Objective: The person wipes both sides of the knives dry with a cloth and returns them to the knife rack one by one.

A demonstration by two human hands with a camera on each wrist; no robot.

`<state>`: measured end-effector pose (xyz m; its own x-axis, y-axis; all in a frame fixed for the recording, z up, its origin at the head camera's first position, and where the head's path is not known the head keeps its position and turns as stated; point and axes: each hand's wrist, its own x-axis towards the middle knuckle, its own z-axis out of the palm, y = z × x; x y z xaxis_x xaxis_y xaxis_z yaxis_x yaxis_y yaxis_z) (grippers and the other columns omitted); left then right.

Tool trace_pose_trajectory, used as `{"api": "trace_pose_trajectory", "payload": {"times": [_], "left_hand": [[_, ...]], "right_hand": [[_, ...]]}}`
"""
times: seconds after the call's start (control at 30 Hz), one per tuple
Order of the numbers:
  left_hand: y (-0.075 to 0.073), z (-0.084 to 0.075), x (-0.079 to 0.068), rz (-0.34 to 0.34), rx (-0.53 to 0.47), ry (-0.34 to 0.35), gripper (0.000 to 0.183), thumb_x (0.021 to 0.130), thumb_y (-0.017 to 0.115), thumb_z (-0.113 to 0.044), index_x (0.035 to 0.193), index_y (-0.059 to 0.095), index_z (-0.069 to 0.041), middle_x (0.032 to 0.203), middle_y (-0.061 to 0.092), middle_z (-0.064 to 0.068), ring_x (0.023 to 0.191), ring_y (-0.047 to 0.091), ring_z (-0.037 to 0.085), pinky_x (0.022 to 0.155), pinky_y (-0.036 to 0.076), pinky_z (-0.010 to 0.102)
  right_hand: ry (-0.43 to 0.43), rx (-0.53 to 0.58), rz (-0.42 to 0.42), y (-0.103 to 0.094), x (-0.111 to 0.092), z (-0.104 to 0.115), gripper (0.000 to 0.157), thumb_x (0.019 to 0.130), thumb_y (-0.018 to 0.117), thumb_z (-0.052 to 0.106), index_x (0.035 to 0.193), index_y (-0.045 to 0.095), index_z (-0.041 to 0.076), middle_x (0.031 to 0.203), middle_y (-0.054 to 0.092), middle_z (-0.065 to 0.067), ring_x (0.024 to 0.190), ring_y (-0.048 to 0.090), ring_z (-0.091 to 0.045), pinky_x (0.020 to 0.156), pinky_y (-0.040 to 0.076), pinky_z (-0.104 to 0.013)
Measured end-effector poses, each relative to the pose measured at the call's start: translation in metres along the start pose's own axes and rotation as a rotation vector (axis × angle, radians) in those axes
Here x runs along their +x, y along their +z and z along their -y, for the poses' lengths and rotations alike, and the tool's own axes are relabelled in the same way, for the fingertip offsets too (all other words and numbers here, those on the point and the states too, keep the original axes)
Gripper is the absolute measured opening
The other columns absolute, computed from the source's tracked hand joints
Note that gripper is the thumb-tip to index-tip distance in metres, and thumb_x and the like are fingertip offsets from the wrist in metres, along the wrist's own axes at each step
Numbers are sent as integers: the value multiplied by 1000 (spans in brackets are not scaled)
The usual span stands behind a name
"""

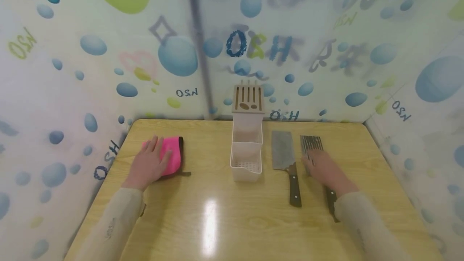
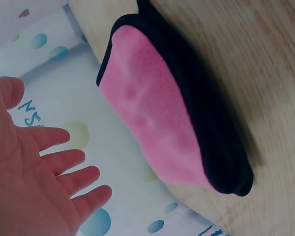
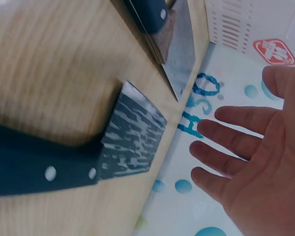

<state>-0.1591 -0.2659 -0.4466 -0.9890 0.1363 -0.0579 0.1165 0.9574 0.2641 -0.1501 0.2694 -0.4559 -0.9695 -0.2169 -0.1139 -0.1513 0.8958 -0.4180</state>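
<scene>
A folded pink cloth with black edging (image 1: 175, 155) lies at the left of the table. Over it hovers my left hand (image 1: 148, 166), fingers spread and relaxed; the left wrist view shows a gap between the hand and the cloth (image 2: 150, 105). On the right, my right hand (image 1: 329, 172) is above a cleaver with a streaked blade and black handle (image 1: 331, 201), covering part of it in the head view. In the right wrist view the fingers are extended, holding nothing, apart from the streaked cleaver (image 3: 132, 137). A plain-bladed cleaver (image 1: 283, 151) lies just left of it.
A beige knife holder (image 1: 247, 123) with a slotted top and open lower compartments stands near the middle of the wooden table (image 1: 203, 212). Walls printed with blue and green bubbles (image 1: 177, 55) close in the back and both sides.
</scene>
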Motion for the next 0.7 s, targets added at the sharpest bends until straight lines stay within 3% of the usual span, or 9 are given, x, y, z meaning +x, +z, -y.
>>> {"api": "trace_pose_trajectory", "payload": {"times": [0.17, 0.4, 0.5, 0.6, 0.7], "left_hand": [[10, 2, -1, 26, -14, -2, 74, 111, 31, -47, 158, 25, 10, 163, 19, 37, 150, 21, 54, 122, 21, 65], [26, 5, 2, 27, 13, 16, 69, 110, 37, -42, 155, 33, 11, 160, 27, 37, 148, 27, 55, 121, 26, 64], [31, 5, 3, 41, 18, 12, 68, 110, 38, -41, 154, 35, 11, 159, 29, 37, 147, 28, 54, 120, 27, 64], [35, 4, 4, 57, 21, 5, 68, 110, 38, -41, 154, 35, 11, 159, 29, 38, 148, 28, 54, 121, 27, 64], [36, 3, 5, 58, 27, -8, 67, 109, 38, -39, 153, 36, 12, 157, 33, 39, 145, 32, 56, 120, 28, 64]], "right_hand": [[-25, -12, -5, 10, -3, 3, 42, 110, 44, 27, 120, 67, -7, 130, 62, -34, 127, 53, -55, 110, 38, -68], [-67, -27, 32, 26, -8, 2, 39, 109, 46, 22, 122, 66, -10, 125, 64, -34, 121, 56, -55, 108, 41, -67], [-42, -24, 50, 31, -10, 3, 36, 109, 46, 25, 108, 70, -1, 109, 70, -24, 105, 64, -45, 99, 49, -62], [-24, -18, 57, 34, -12, 4, 31, 108, 50, 27, 93, 69, 9, 93, 66, -9, 88, 63, -28, 86, 54, -55], [-21, -33, 79, 37, -13, 5, 30, 106, 54, 27, 97, 70, 4, 92, 65, -8, 86, 63, -26, 85, 55, -54]]}}
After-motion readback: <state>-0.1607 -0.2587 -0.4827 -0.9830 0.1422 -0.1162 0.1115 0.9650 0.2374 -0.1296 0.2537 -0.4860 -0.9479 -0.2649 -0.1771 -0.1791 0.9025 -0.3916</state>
